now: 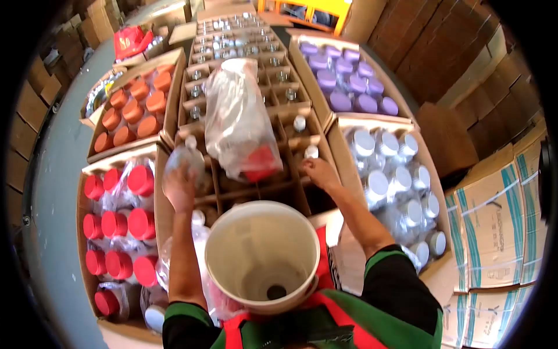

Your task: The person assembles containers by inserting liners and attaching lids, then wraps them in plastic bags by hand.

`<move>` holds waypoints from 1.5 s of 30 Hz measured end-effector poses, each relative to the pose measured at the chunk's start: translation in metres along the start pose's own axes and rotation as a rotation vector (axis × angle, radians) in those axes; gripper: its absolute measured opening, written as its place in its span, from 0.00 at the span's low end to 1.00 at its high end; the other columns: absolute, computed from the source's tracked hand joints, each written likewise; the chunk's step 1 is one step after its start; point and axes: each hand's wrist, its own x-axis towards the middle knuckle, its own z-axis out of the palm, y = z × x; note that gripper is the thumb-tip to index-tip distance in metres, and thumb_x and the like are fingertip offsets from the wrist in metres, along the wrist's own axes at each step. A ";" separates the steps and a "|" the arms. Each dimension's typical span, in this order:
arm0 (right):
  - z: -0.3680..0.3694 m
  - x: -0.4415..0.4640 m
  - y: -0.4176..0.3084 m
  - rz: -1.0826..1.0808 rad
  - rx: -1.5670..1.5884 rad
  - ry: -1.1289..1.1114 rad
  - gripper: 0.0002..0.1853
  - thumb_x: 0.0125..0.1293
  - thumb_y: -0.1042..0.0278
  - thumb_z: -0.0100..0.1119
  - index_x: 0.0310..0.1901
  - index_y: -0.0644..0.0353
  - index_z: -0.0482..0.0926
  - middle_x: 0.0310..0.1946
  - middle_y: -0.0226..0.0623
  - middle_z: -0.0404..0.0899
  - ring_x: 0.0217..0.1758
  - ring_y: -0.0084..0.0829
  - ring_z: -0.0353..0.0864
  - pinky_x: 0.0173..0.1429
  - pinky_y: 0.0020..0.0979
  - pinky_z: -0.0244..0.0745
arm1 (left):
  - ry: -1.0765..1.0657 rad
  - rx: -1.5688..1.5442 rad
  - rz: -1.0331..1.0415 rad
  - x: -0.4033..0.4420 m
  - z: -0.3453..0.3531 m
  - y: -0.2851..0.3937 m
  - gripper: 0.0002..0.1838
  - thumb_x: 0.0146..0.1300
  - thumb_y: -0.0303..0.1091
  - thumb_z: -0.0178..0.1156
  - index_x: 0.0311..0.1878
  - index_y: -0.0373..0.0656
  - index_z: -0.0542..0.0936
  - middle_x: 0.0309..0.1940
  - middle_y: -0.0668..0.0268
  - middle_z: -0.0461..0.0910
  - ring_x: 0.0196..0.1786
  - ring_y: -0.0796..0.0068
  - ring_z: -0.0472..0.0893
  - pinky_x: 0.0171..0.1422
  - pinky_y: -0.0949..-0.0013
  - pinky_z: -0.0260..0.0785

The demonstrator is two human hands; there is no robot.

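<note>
My left hand [179, 187] is wrapped round a clear bottle [185, 158], slightly blurred, at the left side of a divided carton. My right hand [321, 173] is over the carton's right side, its fingers curled closed just below the white cap of a small bottle [311, 152]. Whether they grip that bottle is hidden. The divided carton [300, 200] has cardboard compartments, some with bottles. A crumpled clear plastic bag [237, 119] with something red at its lower end lies across the dividers between my hands.
A white bucket [263, 256] stands close to my body. Cartons of red-lidded jars [119, 224] and orange-lidded jars [132, 109] line the left. Silver-lidded jars [398, 181] and purple-lidded jars [343, 78] are on the right. Printed cartons [494, 232] stack at far right.
</note>
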 end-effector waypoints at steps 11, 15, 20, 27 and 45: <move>0.013 0.074 0.034 0.134 -0.547 -0.024 0.32 0.47 0.54 0.71 0.52 0.58 0.71 0.52 0.47 0.73 0.56 0.45 0.73 0.57 0.42 0.71 | -0.194 -0.330 -0.305 -0.050 -0.019 0.010 0.11 0.54 0.30 0.62 0.42 0.43 0.82 0.44 0.58 0.77 0.50 0.57 0.75 0.56 0.59 0.65; 0.021 0.068 0.046 0.159 -0.509 -0.005 0.34 0.46 0.54 0.72 0.53 0.59 0.69 0.51 0.48 0.73 0.54 0.47 0.74 0.56 0.42 0.71 | -0.077 -0.432 -0.329 -0.049 -0.049 0.016 0.06 0.57 0.24 0.58 0.36 0.39 0.82 0.39 0.58 0.78 0.44 0.60 0.78 0.48 0.64 0.70; -0.032 0.038 0.013 -0.147 -0.442 0.098 0.31 0.44 0.56 0.72 0.50 0.58 0.70 0.44 0.45 0.74 0.50 0.48 0.75 0.50 0.45 0.72 | -0.152 -0.638 -0.338 -0.042 -0.085 0.038 0.06 0.58 0.23 0.56 0.37 0.36 0.81 0.38 0.58 0.78 0.42 0.67 0.78 0.45 0.69 0.70; -0.183 -0.036 -0.174 -0.631 -0.605 0.315 0.23 0.46 0.60 0.69 0.43 0.56 0.73 0.35 0.42 0.73 0.41 0.45 0.77 0.43 0.42 0.73 | -0.426 -1.059 -0.332 -0.005 -0.070 0.100 0.11 0.64 0.31 0.55 0.48 0.40 0.79 0.41 0.65 0.78 0.44 0.73 0.78 0.48 0.69 0.71; -0.152 -0.169 -0.326 -1.351 -0.411 0.277 0.22 0.51 0.59 0.63 0.47 0.56 0.73 0.41 0.41 0.70 0.42 0.41 0.75 0.41 0.38 0.74 | -0.324 -2.137 -0.585 0.038 -0.129 0.153 0.37 0.68 0.61 0.25 0.68 0.43 0.60 0.64 0.57 0.66 0.64 0.55 0.68 0.69 0.53 0.60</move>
